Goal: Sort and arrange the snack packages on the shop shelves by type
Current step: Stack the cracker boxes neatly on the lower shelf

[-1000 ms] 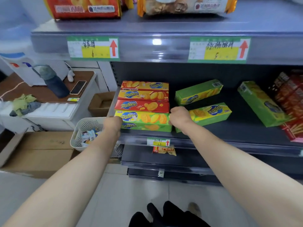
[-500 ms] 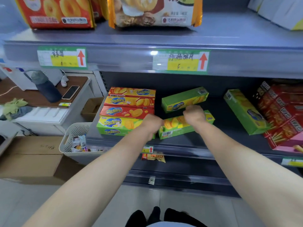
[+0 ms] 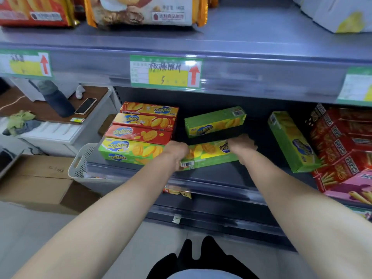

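A dark shop shelf [image 3: 221, 175] is set above a pale floor [image 3: 30, 228]. Near its front edge a green box [image 3: 209, 156] is gripped by curled fingers of the left hand [image 3: 177, 153] and right hand [image 3: 241, 144], long axis left-to-right, barcode end nearer.

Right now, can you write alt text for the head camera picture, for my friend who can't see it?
A person's left hand and right hand hold the two ends of a green snack box on a shop shelf. Four similar boxes, red, yellow and green, sit together to its left.
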A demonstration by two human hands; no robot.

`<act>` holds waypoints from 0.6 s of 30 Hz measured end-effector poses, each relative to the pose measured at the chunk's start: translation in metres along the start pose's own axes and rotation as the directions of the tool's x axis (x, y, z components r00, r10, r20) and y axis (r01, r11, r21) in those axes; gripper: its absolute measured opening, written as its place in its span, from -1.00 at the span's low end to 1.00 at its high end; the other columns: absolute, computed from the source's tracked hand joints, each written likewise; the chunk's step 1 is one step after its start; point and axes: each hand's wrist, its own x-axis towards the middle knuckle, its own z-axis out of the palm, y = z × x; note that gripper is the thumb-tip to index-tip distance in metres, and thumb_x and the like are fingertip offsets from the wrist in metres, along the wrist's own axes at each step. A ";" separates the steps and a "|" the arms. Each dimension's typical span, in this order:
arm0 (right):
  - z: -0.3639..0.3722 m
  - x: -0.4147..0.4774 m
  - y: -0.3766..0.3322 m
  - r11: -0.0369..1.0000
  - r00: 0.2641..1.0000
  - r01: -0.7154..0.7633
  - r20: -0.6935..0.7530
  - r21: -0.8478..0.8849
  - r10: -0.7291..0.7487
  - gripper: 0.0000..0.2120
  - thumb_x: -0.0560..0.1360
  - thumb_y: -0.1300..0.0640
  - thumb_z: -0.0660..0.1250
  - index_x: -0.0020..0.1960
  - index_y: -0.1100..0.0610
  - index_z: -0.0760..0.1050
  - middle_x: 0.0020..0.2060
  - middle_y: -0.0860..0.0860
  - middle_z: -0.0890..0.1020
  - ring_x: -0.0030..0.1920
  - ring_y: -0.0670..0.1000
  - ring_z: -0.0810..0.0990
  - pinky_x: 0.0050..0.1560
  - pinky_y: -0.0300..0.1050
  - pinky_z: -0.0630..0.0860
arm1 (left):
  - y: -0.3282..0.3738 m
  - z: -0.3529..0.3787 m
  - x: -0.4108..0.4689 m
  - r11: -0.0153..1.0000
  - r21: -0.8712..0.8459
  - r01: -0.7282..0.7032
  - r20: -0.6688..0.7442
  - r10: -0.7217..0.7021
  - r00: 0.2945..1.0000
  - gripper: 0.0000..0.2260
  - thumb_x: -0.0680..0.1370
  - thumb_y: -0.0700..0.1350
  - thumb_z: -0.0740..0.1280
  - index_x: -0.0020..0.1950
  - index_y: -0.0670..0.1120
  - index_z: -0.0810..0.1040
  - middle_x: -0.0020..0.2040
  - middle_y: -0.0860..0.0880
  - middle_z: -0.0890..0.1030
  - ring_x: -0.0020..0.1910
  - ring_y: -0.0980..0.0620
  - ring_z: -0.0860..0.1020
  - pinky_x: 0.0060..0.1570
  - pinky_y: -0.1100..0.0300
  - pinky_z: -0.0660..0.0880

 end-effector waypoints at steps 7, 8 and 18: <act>-0.012 0.007 -0.006 0.986 0.984 -0.085 -0.144 0.145 0.106 -0.48 0.53 0.08 0.13 0.44 0.22 0.14 0.42 0.19 0.18 0.38 0.20 0.16 0.31 0.04 0.20 | 0.006 0.013 0.006 0.991 -0.125 -0.046 -0.187 0.022 0.982 -0.67 0.53 -0.26 0.22 0.28 -0.31 0.44 0.11 -0.17 0.52 0.06 -0.12 0.52 0.07 0.09 0.49; -0.014 0.008 -0.007 0.980 0.981 -0.079 -0.158 0.182 0.109 -0.49 0.54 0.07 0.12 0.44 0.22 0.15 0.42 0.19 0.17 0.38 0.21 0.16 0.31 0.03 0.21 | 0.010 0.011 0.002 0.989 -0.123 -0.079 -0.193 0.054 0.980 -0.66 0.53 -0.25 0.24 0.30 -0.31 0.43 0.10 -0.16 0.52 0.06 -0.10 0.53 0.03 0.14 0.49; 0.001 -0.024 -0.062 0.910 0.981 0.092 -0.193 0.404 -0.014 -0.52 0.55 0.04 0.17 0.40 0.23 0.24 0.40 0.21 0.24 0.37 0.22 0.22 0.32 -0.03 0.21 | 0.031 -0.062 0.014 0.899 -0.260 -0.353 -0.425 0.222 0.877 -0.67 0.55 -0.31 0.18 0.31 -0.22 0.48 -0.11 -0.07 0.57 -0.29 -0.03 0.44 -0.35 0.25 0.33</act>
